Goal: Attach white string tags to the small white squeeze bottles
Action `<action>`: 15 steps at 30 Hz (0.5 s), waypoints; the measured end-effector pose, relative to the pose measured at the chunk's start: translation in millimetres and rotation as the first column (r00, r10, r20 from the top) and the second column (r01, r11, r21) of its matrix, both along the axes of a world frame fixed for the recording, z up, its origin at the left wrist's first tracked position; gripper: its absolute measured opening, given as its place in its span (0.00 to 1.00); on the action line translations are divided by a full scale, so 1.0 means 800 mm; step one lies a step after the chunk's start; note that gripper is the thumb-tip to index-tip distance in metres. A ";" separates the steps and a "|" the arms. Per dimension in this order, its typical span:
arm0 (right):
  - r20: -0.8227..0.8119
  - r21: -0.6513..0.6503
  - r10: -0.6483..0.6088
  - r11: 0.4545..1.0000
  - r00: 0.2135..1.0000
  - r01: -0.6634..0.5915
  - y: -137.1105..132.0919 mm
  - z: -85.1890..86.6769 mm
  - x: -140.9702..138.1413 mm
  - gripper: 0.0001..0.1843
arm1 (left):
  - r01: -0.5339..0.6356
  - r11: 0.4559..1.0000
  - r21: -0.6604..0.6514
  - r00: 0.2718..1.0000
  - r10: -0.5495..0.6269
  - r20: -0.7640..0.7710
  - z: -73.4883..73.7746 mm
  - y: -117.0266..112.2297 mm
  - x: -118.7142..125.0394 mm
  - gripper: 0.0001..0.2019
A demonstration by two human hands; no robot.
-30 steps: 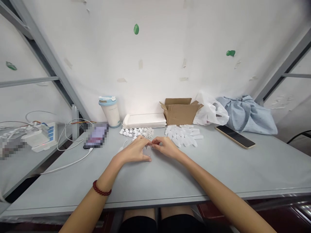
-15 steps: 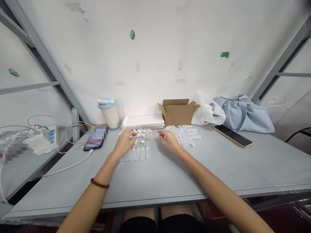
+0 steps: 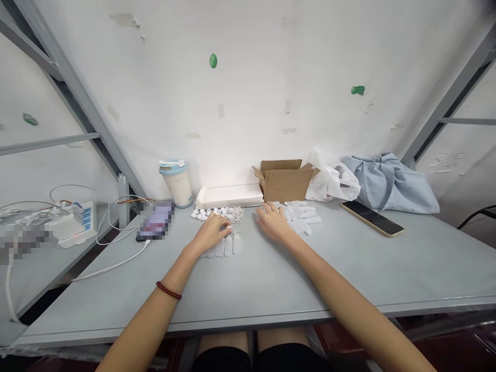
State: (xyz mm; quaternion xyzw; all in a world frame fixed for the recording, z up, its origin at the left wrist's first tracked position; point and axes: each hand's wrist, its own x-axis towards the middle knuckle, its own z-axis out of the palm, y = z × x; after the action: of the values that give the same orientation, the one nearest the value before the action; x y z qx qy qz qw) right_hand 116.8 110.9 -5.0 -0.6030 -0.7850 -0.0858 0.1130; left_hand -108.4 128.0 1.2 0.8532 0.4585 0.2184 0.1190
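Note:
My left hand point(image 3: 212, 232) lies on the grey table point(image 3: 271, 279), fingers curled in a pinch on a small white piece taken from the heap of small white parts with thin cords point(image 3: 220, 212). Just below that hand stands a row of several clear capsule-like pieces point(image 3: 227, 246), partly hidden by it. My right hand point(image 3: 273, 222) rests flat with fingers stretched toward the pile of clear plastic pieces point(image 3: 300, 213) at its right. A red bead bracelet point(image 3: 168, 290) circles my left wrist.
At the back stand a lidded cup point(image 3: 176, 181), a stack of white trays point(image 3: 230, 196), an open cardboard box point(image 3: 284, 178), a white plastic bag point(image 3: 333, 180) and blue cloth point(image 3: 391, 181). A phone point(image 3: 372, 217) lies right; another phone point(image 3: 155, 221) with cable and a power strip point(image 3: 72, 225) left.
Both hands left the row of clear pieces and parted: the left went to the white parts and drew back pinching one, the right reached toward the clear pile.

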 end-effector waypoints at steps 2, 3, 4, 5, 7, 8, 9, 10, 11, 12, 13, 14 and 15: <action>-0.009 -0.002 -0.019 1.000 1.000 0.019 0.000 0.001 -0.001 0.20 | -0.015 1.000 0.007 1.000 0.015 0.019 0.001 0.001 0.001 0.10; -0.018 -0.003 -0.027 1.000 0.999 0.027 0.000 0.002 -0.001 0.21 | -0.033 0.999 0.018 0.999 0.032 0.040 0.002 0.002 0.001 0.10; -0.025 -0.005 -0.035 0.999 0.999 0.035 0.000 0.003 -0.001 0.22 | -0.058 0.998 0.033 0.996 0.056 0.069 0.003 0.003 -0.001 0.10; -0.028 -0.007 -0.041 0.999 0.999 0.041 0.000 0.003 0.000 0.22 | -0.092 0.994 0.052 0.991 0.087 0.103 0.004 0.006 -0.003 0.11; -0.021 -0.011 -0.048 0.999 0.999 0.048 0.000 0.004 0.001 0.22 | -0.178 0.980 0.089 0.972 0.161 0.172 0.007 0.013 -0.008 0.12; -0.014 -0.014 -0.047 0.999 0.999 0.047 0.001 0.004 0.001 0.22 | -0.223 0.970 0.101 0.959 0.199 0.202 0.007 0.017 -0.012 0.13; -0.007 -0.018 -0.046 0.999 0.999 0.046 0.002 0.003 0.002 0.22 | -0.263 0.959 0.107 0.945 0.234 0.227 0.008 0.022 -0.016 0.13; 0.001 -0.022 -0.045 0.999 0.999 0.045 0.002 0.002 0.002 0.22 | -0.294 0.950 0.107 0.934 0.261 0.245 0.009 0.025 -0.019 0.14; 0.009 -0.026 -0.044 0.999 0.999 0.044 0.003 0.002 0.003 0.22 | -0.312 0.945 0.102 0.926 0.278 0.256 0.010 0.029 -0.022 0.15; 0.016 -0.030 -0.043 0.999 0.999 0.044 0.004 0.001 0.003 0.22 | -0.319 0.943 0.094 0.922 0.286 0.262 0.012 0.031 -0.025 0.16; 0.023 -0.034 -0.044 0.998 0.999 0.045 0.004 0.000 0.003 0.22 | -0.318 0.944 0.087 0.921 0.286 0.265 0.014 0.032 -0.028 0.17; 0.028 -0.037 -0.046 0.998 0.999 0.047 0.005 0.000 0.003 0.21 | -0.311 0.947 0.082 0.924 0.280 0.262 0.016 0.031 -0.031 0.18; 0.032 -0.041 -0.047 0.998 0.998 0.048 0.005 0.001 0.003 0.21 | -0.300 0.951 0.077 0.929 0.273 0.248 0.019 0.030 -0.033 0.18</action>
State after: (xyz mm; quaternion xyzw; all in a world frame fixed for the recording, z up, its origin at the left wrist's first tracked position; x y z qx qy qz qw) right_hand 119.4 114.9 -4.5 -0.6223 -0.7737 -0.0817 0.0862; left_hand -134.6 151.8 16.1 0.7505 0.5478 0.3585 0.0902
